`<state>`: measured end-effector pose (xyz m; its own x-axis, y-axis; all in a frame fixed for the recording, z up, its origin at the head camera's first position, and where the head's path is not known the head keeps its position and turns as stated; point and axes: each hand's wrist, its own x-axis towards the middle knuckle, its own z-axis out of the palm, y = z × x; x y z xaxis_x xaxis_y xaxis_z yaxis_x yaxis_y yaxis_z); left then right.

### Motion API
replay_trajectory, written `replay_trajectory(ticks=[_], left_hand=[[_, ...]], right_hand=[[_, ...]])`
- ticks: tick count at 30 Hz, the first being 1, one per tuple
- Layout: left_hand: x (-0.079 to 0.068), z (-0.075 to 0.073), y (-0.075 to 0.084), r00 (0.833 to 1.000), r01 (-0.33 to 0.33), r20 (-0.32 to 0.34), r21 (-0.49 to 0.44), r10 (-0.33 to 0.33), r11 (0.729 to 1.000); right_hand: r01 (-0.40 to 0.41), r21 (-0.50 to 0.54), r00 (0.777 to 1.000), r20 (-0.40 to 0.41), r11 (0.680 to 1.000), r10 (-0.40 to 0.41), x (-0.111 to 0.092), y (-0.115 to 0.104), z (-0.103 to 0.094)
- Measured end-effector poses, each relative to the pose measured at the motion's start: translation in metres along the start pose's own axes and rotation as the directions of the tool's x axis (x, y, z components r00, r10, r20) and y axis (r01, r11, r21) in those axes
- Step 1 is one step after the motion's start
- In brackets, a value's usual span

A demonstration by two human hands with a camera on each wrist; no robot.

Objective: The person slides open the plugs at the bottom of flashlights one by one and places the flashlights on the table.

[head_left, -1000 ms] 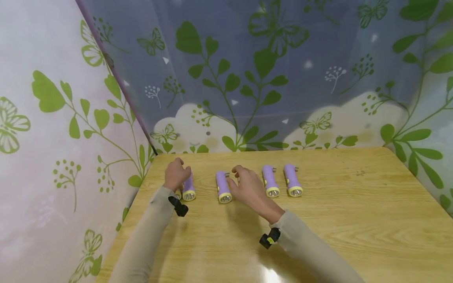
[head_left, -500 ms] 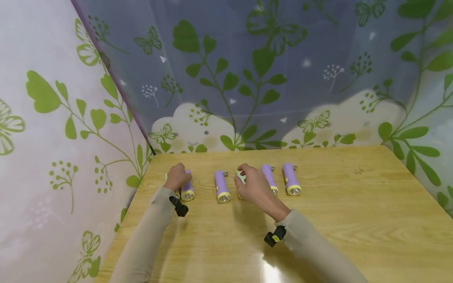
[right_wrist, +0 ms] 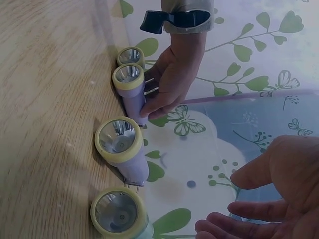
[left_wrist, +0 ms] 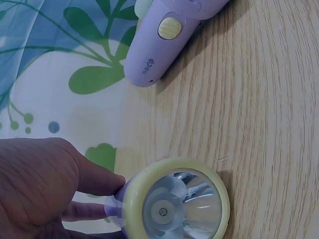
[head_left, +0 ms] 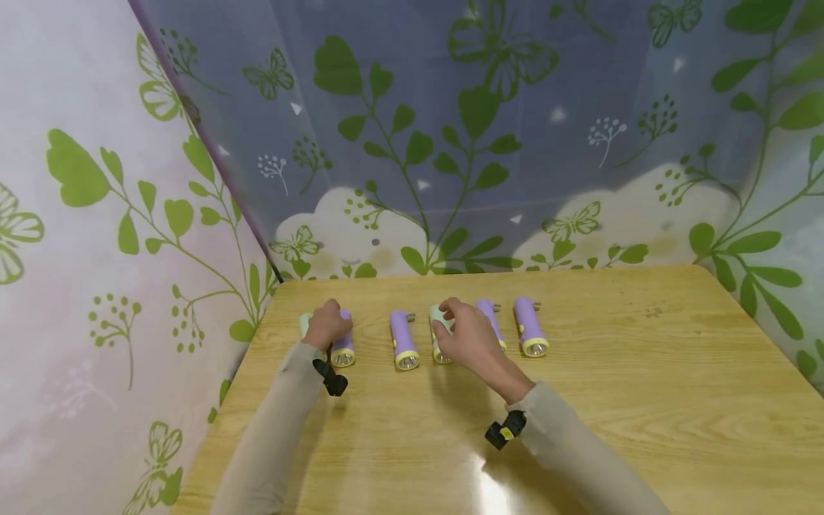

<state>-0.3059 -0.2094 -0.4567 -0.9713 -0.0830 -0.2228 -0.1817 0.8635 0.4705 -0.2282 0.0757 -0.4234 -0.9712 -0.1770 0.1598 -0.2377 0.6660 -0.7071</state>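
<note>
Left hand [head_left: 327, 325] gripping a purple flashlight [head_left: 344, 356], right hand [head_left: 468, 337] loosely spread beside a mint flashlight [head_left: 435, 315].
Both flashlights lie on the wooden counter [head_left: 644, 372], second and fourth from the left in a row of six. Between the hands lies the third flashlight [head_left: 404, 340], purple; the left hand partly covers the leftmost flashlight [head_left: 305, 325], mint, whose lower part seems hidden in the head view; the right hand overlaps the fifth flashlight [head_left: 486, 309], purple. The sixth flashlight [head_left: 530, 325], also purple, is unobstructed. Half a second ago the right hand hid most of the mint flashlight; now far more of it shows, and the left hand sits slightly farther right. Patterned cloth [head_left: 412, 129] hangs behind the counter.
</note>
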Motion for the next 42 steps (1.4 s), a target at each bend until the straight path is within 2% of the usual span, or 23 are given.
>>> replay_trajectory(ticks=[18, 26, 35, 42], left_hand=[[-0.0007, 0.0037, -0.0007, 0.999, 0.034, -0.025, -0.068, -0.036, 0.997], [-0.0013, 0.0053, -0.0001, 0.999, 0.016, -0.031, -0.084, -0.019, 0.996], [-0.0039, 0.0094, -0.0004, 0.999, -0.001, -0.032, -0.152, -0.004, 0.988], [-0.0040, 0.0078, -0.0003, 0.999, -0.020, -0.044, -0.158, 0.014, 0.987]], right_hand=[[-0.022, 0.001, 1.000, 0.001, 1.000, 0.022, -0.0005, 0.0035, 0.0002], [-0.023, 0.010, 1.000, -0.004, 1.000, 0.023, -0.0009, 0.0027, -0.0035], [-0.020, -0.010, 1.000, -0.016, 1.000, 0.020, -0.0008, 0.0051, -0.0044], [-0.013, 0.001, 1.000, -0.009, 1.000, 0.013, 0.0010, 0.0042, -0.0064]])
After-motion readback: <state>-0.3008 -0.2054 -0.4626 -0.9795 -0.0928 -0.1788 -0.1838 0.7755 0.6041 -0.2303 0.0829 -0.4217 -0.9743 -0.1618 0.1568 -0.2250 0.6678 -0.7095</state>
